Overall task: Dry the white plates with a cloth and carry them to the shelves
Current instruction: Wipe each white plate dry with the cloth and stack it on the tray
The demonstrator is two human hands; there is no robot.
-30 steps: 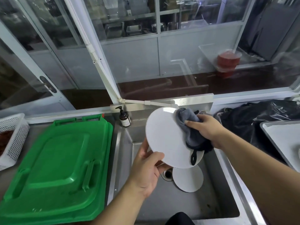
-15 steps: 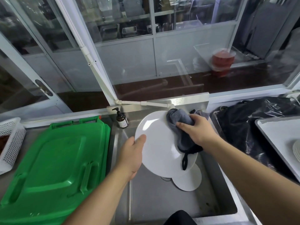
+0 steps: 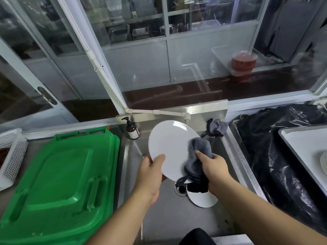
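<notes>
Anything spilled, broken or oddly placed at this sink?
Nothing spilled or broken. One oddity: a second white plate lies flat on the steel sink floor, partly covering the drain, under the hanging grey cloth.

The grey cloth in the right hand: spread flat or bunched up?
Bunched. The grey cloth is gathered in folds under the right hand, which grips it against the white plate; its dark end hangs below the rim.

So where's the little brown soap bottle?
In the head view, the soap bottle stands at the sink's back left corner, between the green lid and the white plate.
</notes>
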